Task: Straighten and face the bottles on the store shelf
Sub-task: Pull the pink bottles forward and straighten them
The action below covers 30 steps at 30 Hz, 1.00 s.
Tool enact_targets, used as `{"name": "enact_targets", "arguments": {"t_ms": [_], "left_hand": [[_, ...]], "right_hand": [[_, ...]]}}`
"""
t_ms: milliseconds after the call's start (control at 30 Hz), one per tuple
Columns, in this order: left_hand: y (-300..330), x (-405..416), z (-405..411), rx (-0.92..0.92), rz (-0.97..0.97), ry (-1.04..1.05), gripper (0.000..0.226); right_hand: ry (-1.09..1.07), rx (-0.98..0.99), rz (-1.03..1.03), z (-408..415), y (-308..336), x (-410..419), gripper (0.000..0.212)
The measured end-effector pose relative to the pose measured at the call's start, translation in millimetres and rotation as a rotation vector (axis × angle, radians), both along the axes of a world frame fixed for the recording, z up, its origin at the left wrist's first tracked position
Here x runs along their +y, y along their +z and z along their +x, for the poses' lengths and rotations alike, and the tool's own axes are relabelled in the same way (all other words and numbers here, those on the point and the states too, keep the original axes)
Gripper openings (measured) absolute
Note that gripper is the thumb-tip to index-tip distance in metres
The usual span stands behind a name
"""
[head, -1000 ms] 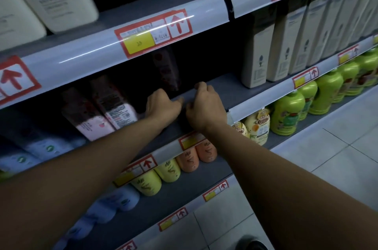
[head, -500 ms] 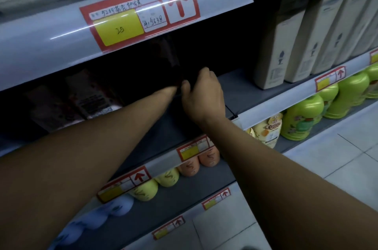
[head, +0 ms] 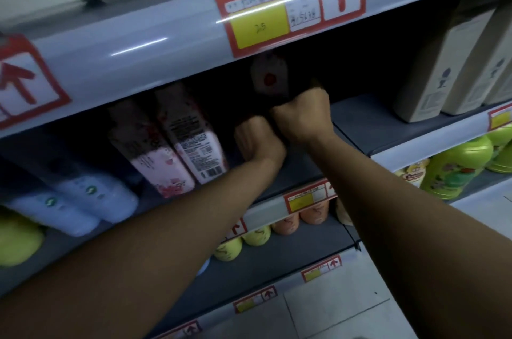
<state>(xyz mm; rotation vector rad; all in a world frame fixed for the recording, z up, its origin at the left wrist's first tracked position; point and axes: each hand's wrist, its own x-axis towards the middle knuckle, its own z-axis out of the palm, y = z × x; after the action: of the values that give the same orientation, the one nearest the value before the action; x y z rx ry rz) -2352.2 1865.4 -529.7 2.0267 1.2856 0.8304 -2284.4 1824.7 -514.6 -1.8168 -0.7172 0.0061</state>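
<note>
Fingers of right hand [head: 300, 117] curled round base of dark bottle [head: 270, 79], deep in shadow on middle shelf [head: 368, 128]. Left hand [head: 256, 139] just left of it, touching; fingers curled, cannot tell what they hold. Pink bottles [head: 177, 142] leaning further left. Cream boxes [head: 443, 69] far right. Green bottles [head: 454, 169] on shelf below, right.

Both hands, left [head: 256, 139] and right [head: 302, 117], reach forward, fingers curled.
</note>
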Motion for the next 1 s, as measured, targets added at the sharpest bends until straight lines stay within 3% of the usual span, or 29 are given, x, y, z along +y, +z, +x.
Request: {"name": "enact_targets", "arguments": {"t_ms": [67,233,300,433,567,733,1000], "left_hand": [[5,-14,-12,-0.027,0.093,0.021,0.024],[2,-34,-32,-0.093,0.031,0.001,0.026],[3,-45,-41,-0.135,0.019,-0.067,0.033],[7,-64,-65,-0.111,-0.036,-0.17,0.057],[0,-75,-101,-0.149,-0.036,-0.204,0.051],[-8,-71,-150,-0.14,0.025,-0.194,0.048],[-3,-53,-215,-0.186,0.128,-0.134,0.045]], "right_hand": [[0.021,-0.004,-0.028,-4,3,-6,0.062],[0.071,-0.001,-0.153,-15,11,-20,0.046],[0.075,-0.052,-0.157,-21,14,-24,0.04],[0.045,-0.118,-0.159,-28,11,-28,0.051],[0.076,-0.16,-0.186,-40,10,-30,0.05],[0.066,-0.174,-0.181,-59,10,-28,0.065],[-0.02,-0.058,-0.133,-85,16,-23,0.07]]}}
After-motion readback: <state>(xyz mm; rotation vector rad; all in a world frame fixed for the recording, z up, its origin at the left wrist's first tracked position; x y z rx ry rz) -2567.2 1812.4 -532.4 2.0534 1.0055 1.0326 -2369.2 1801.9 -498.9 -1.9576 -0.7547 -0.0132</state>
